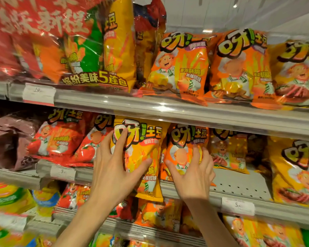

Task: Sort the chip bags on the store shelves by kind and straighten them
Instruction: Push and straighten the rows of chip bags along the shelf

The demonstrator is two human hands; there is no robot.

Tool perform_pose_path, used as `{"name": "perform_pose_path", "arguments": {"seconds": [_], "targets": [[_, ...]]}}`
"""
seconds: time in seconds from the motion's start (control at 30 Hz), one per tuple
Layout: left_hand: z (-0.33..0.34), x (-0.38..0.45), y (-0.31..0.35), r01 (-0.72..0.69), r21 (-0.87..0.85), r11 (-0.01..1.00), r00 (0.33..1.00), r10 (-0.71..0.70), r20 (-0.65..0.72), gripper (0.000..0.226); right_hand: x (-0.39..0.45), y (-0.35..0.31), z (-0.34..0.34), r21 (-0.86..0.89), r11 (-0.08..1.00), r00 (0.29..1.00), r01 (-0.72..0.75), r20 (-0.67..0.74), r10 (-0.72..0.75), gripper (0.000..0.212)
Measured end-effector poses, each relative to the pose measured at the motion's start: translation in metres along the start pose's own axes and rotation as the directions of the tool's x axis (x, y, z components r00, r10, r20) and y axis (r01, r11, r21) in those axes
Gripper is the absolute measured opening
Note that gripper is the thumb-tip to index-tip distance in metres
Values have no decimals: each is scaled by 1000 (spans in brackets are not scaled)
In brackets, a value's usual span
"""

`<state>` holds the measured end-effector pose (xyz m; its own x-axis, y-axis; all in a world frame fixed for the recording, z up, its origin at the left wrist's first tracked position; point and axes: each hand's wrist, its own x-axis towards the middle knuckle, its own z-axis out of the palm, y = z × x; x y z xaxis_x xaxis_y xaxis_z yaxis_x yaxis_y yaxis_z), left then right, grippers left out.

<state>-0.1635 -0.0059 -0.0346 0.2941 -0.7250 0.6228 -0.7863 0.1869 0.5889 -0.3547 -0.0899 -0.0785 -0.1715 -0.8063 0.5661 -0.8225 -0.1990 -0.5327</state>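
On the middle shelf (239,184), the left hand (112,168) lies with spread, gently bent fingers against the front of a glossy yellow chip bag (146,157); the thumb presses the bag's centre, and the bag's lower edge hangs past the shelf lip. Just at 3 o'clock of it, the right hand (193,173) cups a glossy orange chip bag (184,139), its curled fingers wrapping the bag's right edge and the thumb laid across the front. The two bags stand side by side, touching.

At 9 o'clock of the left hand, two red chip bags with tomato pictures (57,139) lean on the same shelf, and further left sits a dull maroon packet (7,139). At 3 o'clock of the right hand stand one smaller yellow bag (228,152) set far back and one large yellow bag (292,172) at the shelf front.

On the upper shelf (168,106), from 11 to 1 o'clock, a clear-wrapped five-bag multipack (78,50) comes first, then two orange bags (182,65) and one yellow-orange bag (298,73) at the right edge.

The lower shelf holds more bags, blurred.
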Motion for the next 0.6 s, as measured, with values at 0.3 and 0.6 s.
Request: {"name": "perform_pose_path", "arguments": {"seconds": [0.3, 0.6], "targets": [[10, -8, 24, -12, -87, 996, 995, 21, 100, 97, 13, 17, -61, 312, 946, 985, -85, 168, 33, 76], [69, -27, 89, -83, -217, 973, 968, 130, 215, 96, 24, 73, -123, 420, 886, 978, -195, 146, 146, 43]]}}
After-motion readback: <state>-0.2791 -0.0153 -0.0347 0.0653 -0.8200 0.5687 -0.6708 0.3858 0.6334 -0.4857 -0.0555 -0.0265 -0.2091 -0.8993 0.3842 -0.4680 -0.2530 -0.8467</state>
